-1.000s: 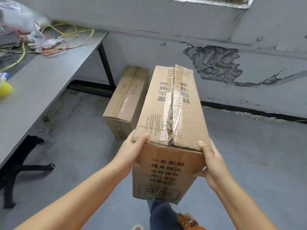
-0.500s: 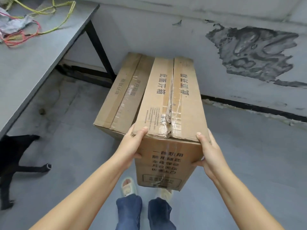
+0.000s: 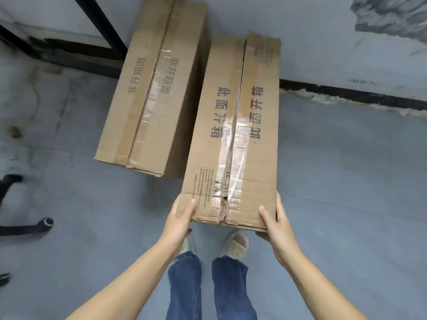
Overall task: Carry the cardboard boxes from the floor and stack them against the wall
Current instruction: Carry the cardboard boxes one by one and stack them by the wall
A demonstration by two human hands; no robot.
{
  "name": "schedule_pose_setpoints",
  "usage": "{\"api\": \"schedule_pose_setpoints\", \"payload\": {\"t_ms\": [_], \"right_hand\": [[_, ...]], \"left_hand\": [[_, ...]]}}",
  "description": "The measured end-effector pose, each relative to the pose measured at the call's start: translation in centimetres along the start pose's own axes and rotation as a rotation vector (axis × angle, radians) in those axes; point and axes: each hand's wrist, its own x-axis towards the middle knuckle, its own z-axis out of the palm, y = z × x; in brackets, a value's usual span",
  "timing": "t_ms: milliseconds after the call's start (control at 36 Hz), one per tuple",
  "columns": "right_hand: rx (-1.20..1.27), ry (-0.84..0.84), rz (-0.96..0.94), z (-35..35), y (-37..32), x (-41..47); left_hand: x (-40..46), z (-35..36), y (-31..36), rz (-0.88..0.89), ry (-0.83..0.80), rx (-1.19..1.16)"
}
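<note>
Carried box, likely stiff, moderately heavy, tape split along its seam, hanging above the floor just beside floor box by the wall, left hand and right hand clamping near corners.

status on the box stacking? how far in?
Done: one cardboard box already lies on the floor with its far end by the wall. In hand: the second box, gripped at its near end by the left hand and right hand, beside the first. Left: setting it down; no further boxes show in view.
</note>
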Motion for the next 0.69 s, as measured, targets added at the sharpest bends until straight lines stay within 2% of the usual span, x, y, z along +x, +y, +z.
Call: {"api": "schedule_pose_setpoints", "payload": {"t_ms": [139,333,556,694], "right_hand": [[0.017,-0.007,0.023,1.6,0.9,1.1],[0.036,0.001,-0.037,3.9,-0.1,5.8],[0.009,0.079,-0.108,6.9,0.1,11.5],[-0.016,0.070,-0.085,7.5,0.9,12.8]], "left_hand": [[1.8,-1.5,0.2,-0.150,-0.040,-0.109],[6.7,-2.0,2.0,-0.172,-0.006,-0.335],[13.0,-1.8,4.1,-0.304,0.089,-0.726],[14.8,-2.4,4.4,-0.305,0.101,-0.763]]}}
